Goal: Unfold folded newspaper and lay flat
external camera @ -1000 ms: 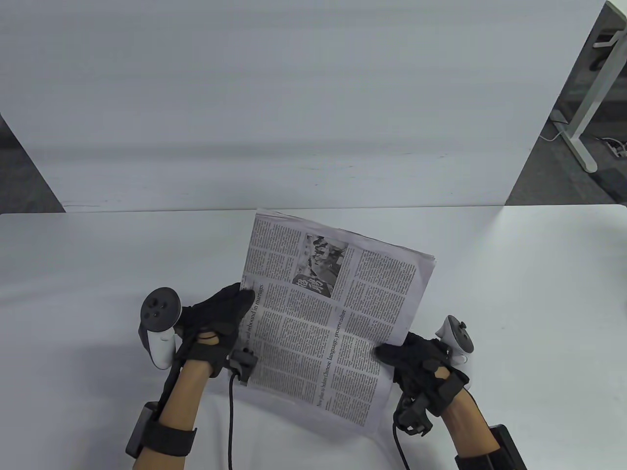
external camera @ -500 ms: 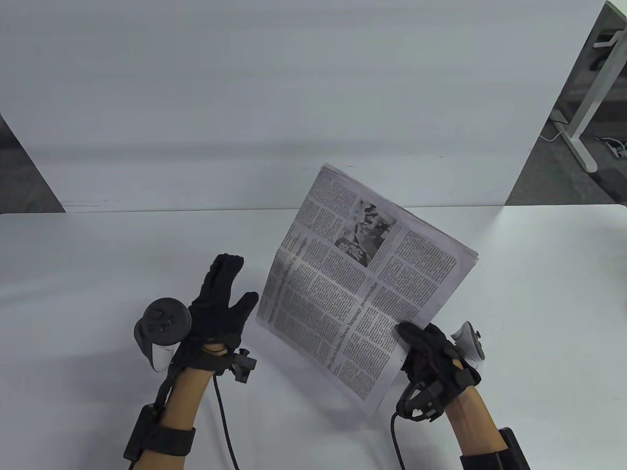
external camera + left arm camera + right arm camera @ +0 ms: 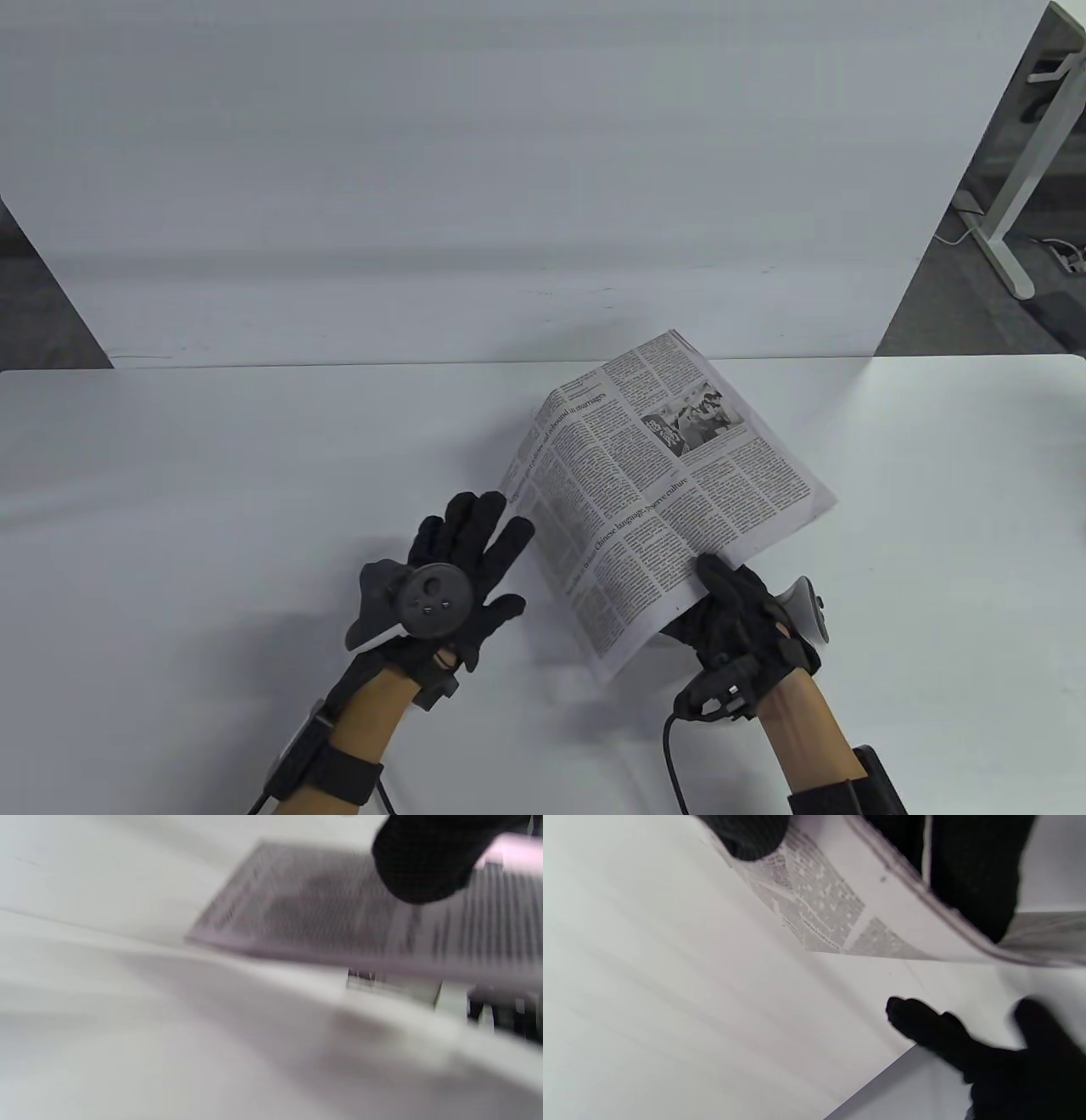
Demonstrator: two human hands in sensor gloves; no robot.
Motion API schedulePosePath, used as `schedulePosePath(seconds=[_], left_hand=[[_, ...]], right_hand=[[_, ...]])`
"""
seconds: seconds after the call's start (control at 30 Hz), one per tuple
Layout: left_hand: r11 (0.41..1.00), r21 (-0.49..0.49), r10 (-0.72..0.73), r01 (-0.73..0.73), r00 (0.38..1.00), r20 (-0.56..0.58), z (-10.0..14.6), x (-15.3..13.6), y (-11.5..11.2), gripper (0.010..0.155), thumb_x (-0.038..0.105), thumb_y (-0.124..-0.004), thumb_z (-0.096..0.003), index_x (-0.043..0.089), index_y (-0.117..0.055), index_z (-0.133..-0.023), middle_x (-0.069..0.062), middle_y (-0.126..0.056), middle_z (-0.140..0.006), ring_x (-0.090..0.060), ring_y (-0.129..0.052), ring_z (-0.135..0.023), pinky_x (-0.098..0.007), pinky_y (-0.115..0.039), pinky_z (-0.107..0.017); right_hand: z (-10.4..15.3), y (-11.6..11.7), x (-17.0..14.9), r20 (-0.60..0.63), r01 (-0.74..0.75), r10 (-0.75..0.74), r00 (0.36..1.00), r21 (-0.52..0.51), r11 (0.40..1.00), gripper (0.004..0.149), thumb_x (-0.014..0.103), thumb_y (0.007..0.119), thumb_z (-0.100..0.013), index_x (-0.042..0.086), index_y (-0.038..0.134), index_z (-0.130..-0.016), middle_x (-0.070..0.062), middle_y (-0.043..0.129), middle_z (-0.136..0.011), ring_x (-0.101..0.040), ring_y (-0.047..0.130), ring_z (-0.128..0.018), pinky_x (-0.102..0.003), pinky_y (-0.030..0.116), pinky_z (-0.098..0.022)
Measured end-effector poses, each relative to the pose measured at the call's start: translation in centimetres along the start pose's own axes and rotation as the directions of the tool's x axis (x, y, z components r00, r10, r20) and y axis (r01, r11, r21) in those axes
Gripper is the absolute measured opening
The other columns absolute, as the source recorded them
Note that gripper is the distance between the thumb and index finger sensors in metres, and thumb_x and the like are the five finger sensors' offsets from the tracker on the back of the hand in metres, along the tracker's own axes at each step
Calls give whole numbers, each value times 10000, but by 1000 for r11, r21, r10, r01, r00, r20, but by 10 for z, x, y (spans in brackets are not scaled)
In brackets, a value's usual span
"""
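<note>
The folded newspaper (image 3: 662,492) is raised at a tilt over the white table (image 3: 212,475), right of centre. My right hand (image 3: 711,586) grips its near right edge, thumb on the printed top side and fingers underneath. My left hand (image 3: 475,543) is open and palm down with fingers spread, just left of the paper's left edge and holding nothing. The left wrist view is blurred and shows the paper (image 3: 322,908) beyond one fingertip (image 3: 424,870). The right wrist view shows the paper (image 3: 823,904) pinched between my fingers (image 3: 967,878).
A white board (image 3: 509,170) stands upright along the table's far edge. A desk leg (image 3: 1010,212) and cables stand on the floor at the far right. Black gloved fingers (image 3: 925,1027) show low in the right wrist view.
My left hand let go of the paper's left edge, turned palm down and moved right. My right hand swung the paper to the right and turned it clockwise.
</note>
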State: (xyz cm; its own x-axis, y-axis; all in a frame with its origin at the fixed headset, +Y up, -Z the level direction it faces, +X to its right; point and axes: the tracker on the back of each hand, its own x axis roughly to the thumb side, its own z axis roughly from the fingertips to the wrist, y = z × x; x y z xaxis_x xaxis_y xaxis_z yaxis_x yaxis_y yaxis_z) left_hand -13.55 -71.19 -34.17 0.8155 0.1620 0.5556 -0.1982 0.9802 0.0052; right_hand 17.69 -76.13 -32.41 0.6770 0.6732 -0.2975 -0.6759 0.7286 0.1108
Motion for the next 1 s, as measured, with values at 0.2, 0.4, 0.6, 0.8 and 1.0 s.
schedulePosePath(seconds=[0.2,0.4,0.6,0.8,1.0], left_hand=[[988,115,-119,106,986,115,-2,32,-12,994,511,-871,-403,499,-50,-964,15,31,-1125,-414,-29,-1107,-663,-239,-801],[938,342,-149,57,957,250,9,52,3,688,393,-869,-414,395,-557,-1027,-13,-171,-1152,-421,-281,-1132,-653,-383,-781],[892,451,-140,-24,935,327,16,70,11,371,338,-884,-406,300,-942,-770,-62,-482,-1139,-419,-550,-1085,-636,-532,-734],[898,281,260,-338,924,281,4,61,21,376,338,-816,-436,230,-884,-790,-104,-680,-1088,-418,-675,-1043,-625,-607,-708],[793,158,570,-589,808,152,-5,40,8,382,346,-785,-447,186,-877,-782,-171,-795,-994,-459,-814,-936,-606,-687,-653]], right_hand=[[1,5,-4,-9,-5,5,1000,5,1000,541,261,669,-519,255,538,-1044,-181,633,-1077,-543,838,-845,-618,893,-455],[1,11,-5,-19,-12,13,1000,33,999,547,265,670,-519,242,528,-1046,-189,633,-1074,-558,811,-852,-624,880,-464],[2,16,-7,-22,-6,7,1000,47,999,549,270,667,-519,240,521,-1047,-187,635,-1072,-553,815,-853,-622,877,-468],[1,23,0,58,-316,311,949,123,941,666,445,726,-520,215,450,-1080,-216,571,-1111,-578,647,-945,-745,640,-553],[-1,46,-25,3,-360,389,921,386,849,1040,595,897,-421,201,202,-1086,-264,154,-1140,-710,299,-959,-845,508,-540]])
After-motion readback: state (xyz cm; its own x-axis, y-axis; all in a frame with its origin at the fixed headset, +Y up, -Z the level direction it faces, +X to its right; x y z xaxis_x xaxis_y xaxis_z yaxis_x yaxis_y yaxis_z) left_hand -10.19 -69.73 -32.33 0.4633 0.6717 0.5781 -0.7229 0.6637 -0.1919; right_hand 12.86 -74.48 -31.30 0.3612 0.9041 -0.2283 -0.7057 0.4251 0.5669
